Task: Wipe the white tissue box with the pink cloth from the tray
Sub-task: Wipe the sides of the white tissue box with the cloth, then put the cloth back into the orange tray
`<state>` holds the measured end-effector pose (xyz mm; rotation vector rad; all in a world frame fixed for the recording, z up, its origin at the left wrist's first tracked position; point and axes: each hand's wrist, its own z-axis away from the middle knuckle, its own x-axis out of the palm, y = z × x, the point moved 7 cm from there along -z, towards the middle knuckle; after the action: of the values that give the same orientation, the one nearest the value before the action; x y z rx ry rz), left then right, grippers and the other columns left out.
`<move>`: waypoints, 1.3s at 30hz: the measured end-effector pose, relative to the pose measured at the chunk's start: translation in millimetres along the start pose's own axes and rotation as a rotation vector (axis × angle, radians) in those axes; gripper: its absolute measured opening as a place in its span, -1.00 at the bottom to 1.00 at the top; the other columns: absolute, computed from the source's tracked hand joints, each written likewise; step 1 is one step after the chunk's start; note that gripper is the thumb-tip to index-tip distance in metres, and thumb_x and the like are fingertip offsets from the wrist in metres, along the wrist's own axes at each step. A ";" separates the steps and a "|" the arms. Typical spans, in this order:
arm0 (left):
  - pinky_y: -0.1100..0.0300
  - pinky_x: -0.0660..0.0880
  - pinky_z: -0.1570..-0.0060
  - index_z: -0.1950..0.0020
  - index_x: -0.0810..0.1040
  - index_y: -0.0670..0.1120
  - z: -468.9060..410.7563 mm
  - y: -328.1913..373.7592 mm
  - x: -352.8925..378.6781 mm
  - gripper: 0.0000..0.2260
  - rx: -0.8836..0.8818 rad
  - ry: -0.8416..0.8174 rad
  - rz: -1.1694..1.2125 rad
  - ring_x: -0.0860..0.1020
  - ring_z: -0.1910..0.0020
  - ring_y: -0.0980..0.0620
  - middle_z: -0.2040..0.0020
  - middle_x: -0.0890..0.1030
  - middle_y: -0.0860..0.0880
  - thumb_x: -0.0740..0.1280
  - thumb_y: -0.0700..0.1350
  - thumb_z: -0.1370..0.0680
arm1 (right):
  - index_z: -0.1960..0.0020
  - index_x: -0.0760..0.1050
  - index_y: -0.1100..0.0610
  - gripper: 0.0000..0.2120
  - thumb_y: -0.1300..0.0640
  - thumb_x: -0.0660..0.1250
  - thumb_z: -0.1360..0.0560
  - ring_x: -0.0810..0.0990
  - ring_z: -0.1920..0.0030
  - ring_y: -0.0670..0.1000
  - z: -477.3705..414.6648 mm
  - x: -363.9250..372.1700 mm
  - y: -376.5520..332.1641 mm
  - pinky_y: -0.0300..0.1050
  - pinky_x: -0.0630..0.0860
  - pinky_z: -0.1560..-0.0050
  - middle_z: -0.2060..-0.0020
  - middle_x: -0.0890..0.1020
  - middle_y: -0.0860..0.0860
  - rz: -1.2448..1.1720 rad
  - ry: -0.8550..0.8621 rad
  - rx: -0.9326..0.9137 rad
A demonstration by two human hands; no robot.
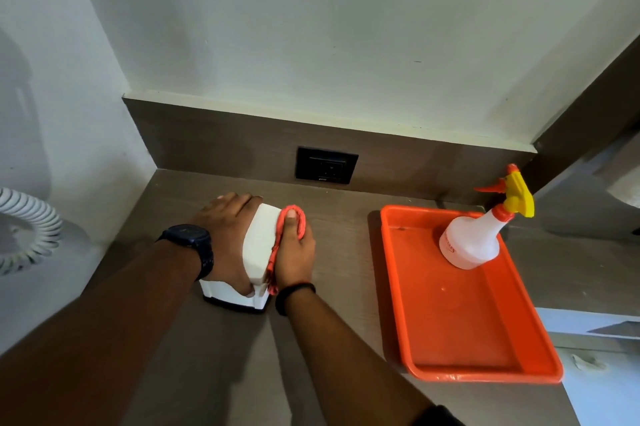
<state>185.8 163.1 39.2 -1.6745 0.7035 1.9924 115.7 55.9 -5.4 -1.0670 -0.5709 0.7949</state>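
The white tissue box [260, 242] with a dark base stands on the brown counter, left of centre. My left hand [227, 235] lies over its left side and top and grips it, a dark watch on the wrist. My right hand [294, 252] presses the pink cloth [299, 218] against the box's right side; the cloth shows as a strip along the box edge and around my thumb. The orange tray [464, 321] lies to the right, apart from the box.
A white spray bottle [471, 238] with a yellow and orange trigger stands at the tray's far end. A black wall socket [326, 165] sits in the back panel. A white coiled cord [31, 228] hangs at the left wall. Walls close the left and back.
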 end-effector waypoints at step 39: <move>-0.01 0.08 -0.47 -0.47 0.05 -0.05 -46.3 236.1 77.7 0.07 0.189 -0.028 0.164 0.08 -0.49 -0.11 -0.55 0.04 -0.09 0.28 0.49 -0.14 | -0.54 0.14 -0.06 -0.34 -0.34 0.04 -0.53 0.01 -0.63 0.17 -47.7 -256.6 20.4 0.36 -0.02 -0.54 -0.61 0.15 0.04 1.450 -0.134 -0.245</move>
<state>59.9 -47.9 -20.3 -1.5189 1.0134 1.9836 -8.3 -169.9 -52.1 -1.6259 0.1179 2.0891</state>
